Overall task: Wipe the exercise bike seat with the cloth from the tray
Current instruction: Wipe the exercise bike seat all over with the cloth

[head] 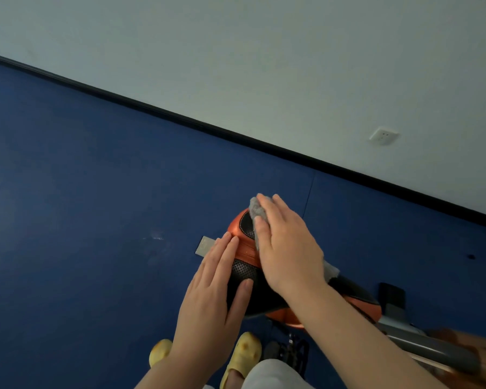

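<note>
Grey and fuzzy, the small cloth (pixel 257 208) lies pressed under your right hand (pixel 288 248), whose fingers lie flat and close together over it at the narrow front end of the orange-and-black perforated exercise bike seat (pixel 243 272), with a corner of cloth showing past your fingertips and another by your wrist. Your left hand (pixel 213 293) rests flat with fingers extended along the seat's left edge, thumb on the black perforated panel. Below, yellow slippers (pixel 243 353) stand on the blue floor (pixel 96 192).
</note>
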A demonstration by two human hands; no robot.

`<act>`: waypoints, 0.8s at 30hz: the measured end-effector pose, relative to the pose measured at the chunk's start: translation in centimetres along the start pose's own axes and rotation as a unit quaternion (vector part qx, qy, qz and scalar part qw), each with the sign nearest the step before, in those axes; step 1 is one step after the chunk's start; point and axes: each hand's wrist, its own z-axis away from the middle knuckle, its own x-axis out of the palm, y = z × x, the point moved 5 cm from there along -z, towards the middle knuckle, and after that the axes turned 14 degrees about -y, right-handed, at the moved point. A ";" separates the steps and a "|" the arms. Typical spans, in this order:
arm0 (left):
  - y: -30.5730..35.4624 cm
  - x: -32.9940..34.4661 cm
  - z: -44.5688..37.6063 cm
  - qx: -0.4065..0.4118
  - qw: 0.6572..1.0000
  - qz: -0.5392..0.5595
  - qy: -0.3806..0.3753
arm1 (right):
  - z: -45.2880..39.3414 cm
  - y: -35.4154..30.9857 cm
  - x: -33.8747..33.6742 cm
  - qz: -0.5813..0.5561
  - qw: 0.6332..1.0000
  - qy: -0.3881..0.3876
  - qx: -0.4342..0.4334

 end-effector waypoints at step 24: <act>-0.4 -0.7 -0.5 0.023 0.999 0.014 -0.040 | 5.3 2.4 1.3 0.028 0.998 0.041 0.038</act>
